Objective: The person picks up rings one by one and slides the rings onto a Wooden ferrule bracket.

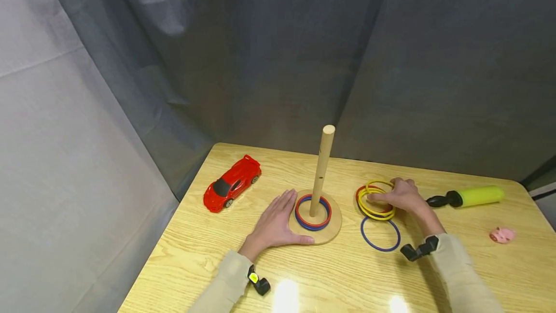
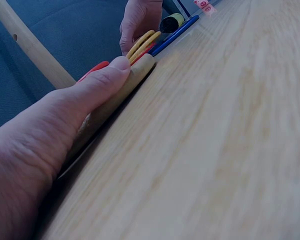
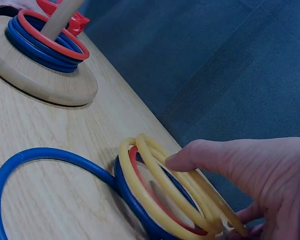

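Note:
My left hand point(image 1: 276, 223) lies against the left side of a round wooden base point(image 1: 333, 223), fingers straight along its edge and thumb at the front rim. An upright wooden peg point(image 1: 322, 173) stands on this base. Around its foot lie a red ring point(image 3: 85, 48) and blue rings point(image 3: 37, 52) beneath it. To the right, my right hand point(image 1: 404, 194) pinches a yellow ring point(image 3: 217, 200) between thumb and fingers, tilted up at the pile's edge. Other yellow rings point(image 3: 135, 187) lie there over red and blue ones. A loose blue ring point(image 1: 381, 249) touches the pile's near side.
A red toy car point(image 1: 233, 182) sits at the table's back left. Beyond my right hand lies a green and black pump point(image 1: 479, 196), with a small pink pig figure point(image 1: 502, 235) nearer the right edge. A dark curtain point(image 1: 278, 62) hangs behind the wooden table point(image 1: 182, 255).

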The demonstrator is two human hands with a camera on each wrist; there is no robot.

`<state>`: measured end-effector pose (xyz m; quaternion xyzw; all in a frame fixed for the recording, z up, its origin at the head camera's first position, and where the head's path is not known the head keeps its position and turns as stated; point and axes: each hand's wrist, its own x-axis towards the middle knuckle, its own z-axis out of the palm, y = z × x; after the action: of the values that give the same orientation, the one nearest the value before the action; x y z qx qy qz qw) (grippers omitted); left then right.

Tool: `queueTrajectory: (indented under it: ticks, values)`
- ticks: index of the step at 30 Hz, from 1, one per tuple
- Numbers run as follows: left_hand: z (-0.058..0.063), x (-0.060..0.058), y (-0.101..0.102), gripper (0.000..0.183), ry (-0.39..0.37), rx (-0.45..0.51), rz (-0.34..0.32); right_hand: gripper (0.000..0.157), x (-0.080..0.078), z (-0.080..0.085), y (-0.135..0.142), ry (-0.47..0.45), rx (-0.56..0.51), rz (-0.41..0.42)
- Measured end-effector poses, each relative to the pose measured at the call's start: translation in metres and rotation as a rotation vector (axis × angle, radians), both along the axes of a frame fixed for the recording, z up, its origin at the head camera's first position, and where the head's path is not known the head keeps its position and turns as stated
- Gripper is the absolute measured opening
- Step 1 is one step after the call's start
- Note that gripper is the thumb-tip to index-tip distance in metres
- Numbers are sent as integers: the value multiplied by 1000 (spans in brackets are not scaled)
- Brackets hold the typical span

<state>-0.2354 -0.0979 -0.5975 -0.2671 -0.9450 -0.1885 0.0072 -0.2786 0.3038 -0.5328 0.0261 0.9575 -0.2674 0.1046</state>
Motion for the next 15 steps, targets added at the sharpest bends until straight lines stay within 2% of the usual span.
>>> queueTrajectory:
  ticks: [4, 15]
  values:
    - [0, -1, 0, 141, 3, -5, -1, 123, 3, 0, 0, 26, -38, -19]
    - [-3, -1, 0, 141, 9, -1, -2, 124, 13, 8, -4, 168, -52, -59]
